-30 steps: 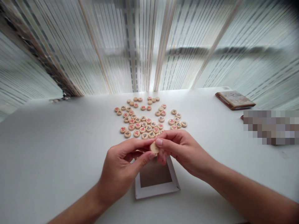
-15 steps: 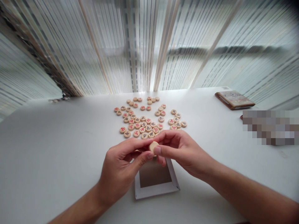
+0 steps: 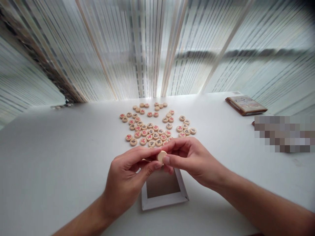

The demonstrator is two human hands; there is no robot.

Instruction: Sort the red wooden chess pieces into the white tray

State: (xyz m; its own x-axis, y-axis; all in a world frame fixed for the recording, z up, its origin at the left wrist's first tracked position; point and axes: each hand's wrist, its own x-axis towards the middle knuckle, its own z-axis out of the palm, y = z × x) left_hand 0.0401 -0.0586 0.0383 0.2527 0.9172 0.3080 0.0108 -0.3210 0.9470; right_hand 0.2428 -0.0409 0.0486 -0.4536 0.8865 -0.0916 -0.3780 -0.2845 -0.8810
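Observation:
Both my hands meet above a shallow white cardboard box (image 3: 164,200) near the table's front. My left hand (image 3: 128,180) and my right hand (image 3: 190,160) pinch one round wooden game piece (image 3: 161,155) between thumbs and fingertips, its blank face towards me. Just beyond the hands, several wooden discs (image 3: 152,126) marked with red or black characters lie scattered face up on the white table (image 3: 61,154).
A flat brown box lid (image 3: 246,105) lies at the table's far right, with a blurred patch just in front of it. Pale vertical blinds (image 3: 157,49) hang behind the table's far edge.
The piece has turned a little between my fingertips and both hands have shifted slightly. The scattered discs have stayed where they were.

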